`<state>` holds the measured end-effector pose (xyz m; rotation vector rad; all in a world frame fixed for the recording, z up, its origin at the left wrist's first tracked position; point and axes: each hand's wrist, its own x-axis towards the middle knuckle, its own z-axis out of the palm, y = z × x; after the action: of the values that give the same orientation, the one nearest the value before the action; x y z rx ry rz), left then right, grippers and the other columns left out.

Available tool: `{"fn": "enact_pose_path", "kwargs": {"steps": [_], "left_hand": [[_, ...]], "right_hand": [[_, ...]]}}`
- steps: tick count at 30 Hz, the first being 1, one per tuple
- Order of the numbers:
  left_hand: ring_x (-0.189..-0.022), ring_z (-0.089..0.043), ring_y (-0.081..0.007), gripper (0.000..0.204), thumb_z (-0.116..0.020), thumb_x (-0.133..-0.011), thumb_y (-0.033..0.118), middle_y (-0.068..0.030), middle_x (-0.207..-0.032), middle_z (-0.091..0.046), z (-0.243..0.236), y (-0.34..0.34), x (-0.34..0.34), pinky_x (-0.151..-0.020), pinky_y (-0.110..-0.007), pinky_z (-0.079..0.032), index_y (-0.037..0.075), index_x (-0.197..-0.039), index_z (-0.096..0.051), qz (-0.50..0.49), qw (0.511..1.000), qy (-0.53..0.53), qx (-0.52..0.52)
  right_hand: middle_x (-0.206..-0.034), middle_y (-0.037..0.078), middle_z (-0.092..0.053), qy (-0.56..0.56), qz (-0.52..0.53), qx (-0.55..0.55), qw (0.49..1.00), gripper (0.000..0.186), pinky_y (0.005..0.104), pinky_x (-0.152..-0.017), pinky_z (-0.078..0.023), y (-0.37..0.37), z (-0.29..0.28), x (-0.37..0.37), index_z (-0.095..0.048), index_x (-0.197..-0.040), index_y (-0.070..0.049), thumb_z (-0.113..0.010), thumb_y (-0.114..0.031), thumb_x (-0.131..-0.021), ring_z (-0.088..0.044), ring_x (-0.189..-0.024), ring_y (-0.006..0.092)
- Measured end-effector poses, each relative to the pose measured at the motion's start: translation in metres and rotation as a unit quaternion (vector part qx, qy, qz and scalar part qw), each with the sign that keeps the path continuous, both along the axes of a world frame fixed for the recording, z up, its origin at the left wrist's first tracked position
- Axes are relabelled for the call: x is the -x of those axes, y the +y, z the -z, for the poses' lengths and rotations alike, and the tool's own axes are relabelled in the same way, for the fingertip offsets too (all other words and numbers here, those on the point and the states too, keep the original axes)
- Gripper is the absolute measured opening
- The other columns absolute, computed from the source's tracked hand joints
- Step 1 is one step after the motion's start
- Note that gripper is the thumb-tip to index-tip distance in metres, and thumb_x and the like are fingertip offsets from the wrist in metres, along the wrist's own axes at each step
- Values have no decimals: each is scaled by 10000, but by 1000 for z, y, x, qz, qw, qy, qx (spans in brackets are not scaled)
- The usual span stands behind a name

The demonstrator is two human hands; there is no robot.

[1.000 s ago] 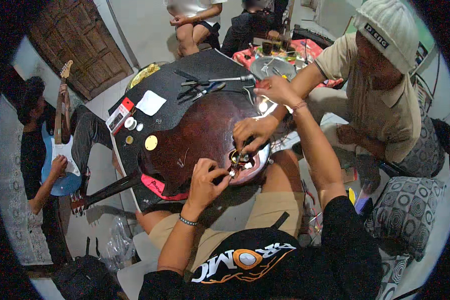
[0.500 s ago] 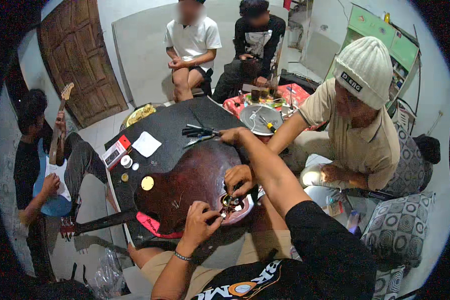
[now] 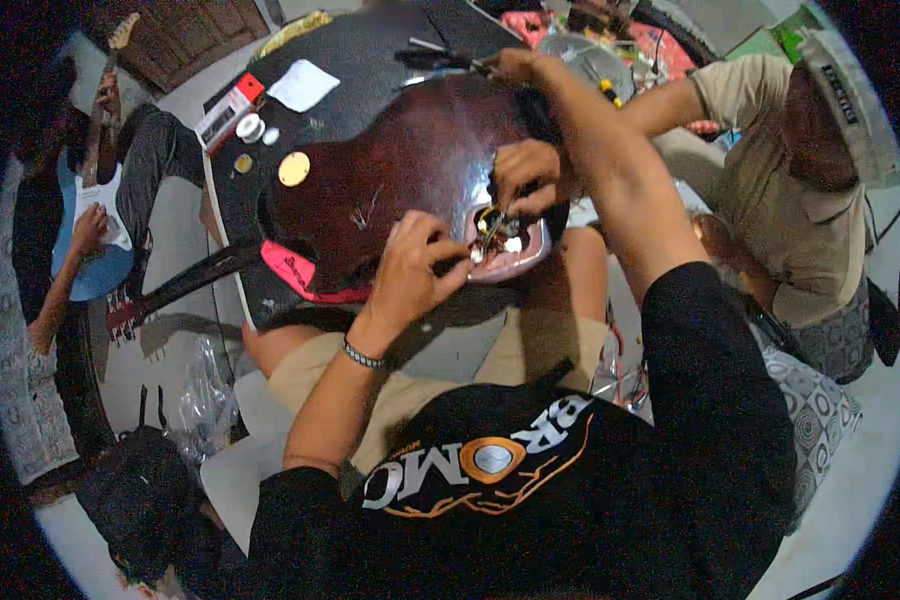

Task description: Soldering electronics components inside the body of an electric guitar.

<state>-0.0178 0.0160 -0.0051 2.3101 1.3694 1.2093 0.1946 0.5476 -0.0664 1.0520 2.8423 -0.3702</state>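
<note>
A dark red-brown guitar (image 3: 370, 190) lies across the black-topped table, its neck pointing left. A cavity (image 3: 495, 235) with wires and small electrical parts stands open at its right end. My left hand (image 3: 418, 268) is at the cavity's left edge, thumb and finger pinched on something too small to name. My right arm stretches past the guitar to the far side. There my right hand (image 3: 515, 65) closes on the metal end of black-handled pliers (image 3: 440, 60), its fingertips partly hidden. A co-worker's hand (image 3: 525, 175) reaches beneath my right arm and works in the cavity.
On the table (image 3: 370, 50) are a red-and-white box (image 3: 232, 110), white paper (image 3: 303, 85), a solder-like spool (image 3: 250, 128) and a small round tin (image 3: 243, 163). A co-worker (image 3: 780, 180) sits close at right. Another person holds a blue guitar (image 3: 100, 240) at left.
The view has tilted downward, so the table and guitar appear higher. My left hand stays at the cavity and my right hand stays by the pliers. The co-worker's hand remains in the cavity.
</note>
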Motion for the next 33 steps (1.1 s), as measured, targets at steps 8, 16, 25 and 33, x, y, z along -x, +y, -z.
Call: {"fn": "enact_pose_path", "kwargs": {"steps": [8,16,25,33], "left_hand": [[-1036,-643,-341,224,-909,-770,160,-128,-1045,-653,-2,-10,1,-925,-454,-547,78,-949,-803,-22,999,19,30],[-1067,-630,-320,184,-885,-780,166,-93,-1038,-662,-2,-8,-3,-882,-459,-496,103,-930,-799,-7,1000,4,26],[-1086,-622,-315,180,-876,-776,165,-90,-1045,-658,-3,-14,-3,-915,-454,-481,108,-926,-793,-37,998,-7,43],[-1082,-641,-322,172,-876,-788,158,-104,-1041,-671,-4,-16,-9,-972,-459,-519,91,-930,-807,-52,997,27,42]], "right_hand": [[-1078,192,-790,123,82,-48,988,384,462,-839,-593,-151,-79,40,-732,-1368,-151,-743,-238,-995,-738,-907,320],[-1065,209,-764,303,47,-249,919,299,498,-874,-583,-245,-164,5,-762,-1222,-21,-783,-180,-969,-725,-993,413],[-903,97,-723,377,128,-155,904,190,423,-753,-557,-515,-111,-36,-804,-1040,-114,-869,-154,-866,-709,-835,298],[-946,74,-646,386,145,-162,897,228,439,-785,-450,-535,-52,-25,-797,-1119,-140,-836,-185,-899,-617,-894,295]]}}
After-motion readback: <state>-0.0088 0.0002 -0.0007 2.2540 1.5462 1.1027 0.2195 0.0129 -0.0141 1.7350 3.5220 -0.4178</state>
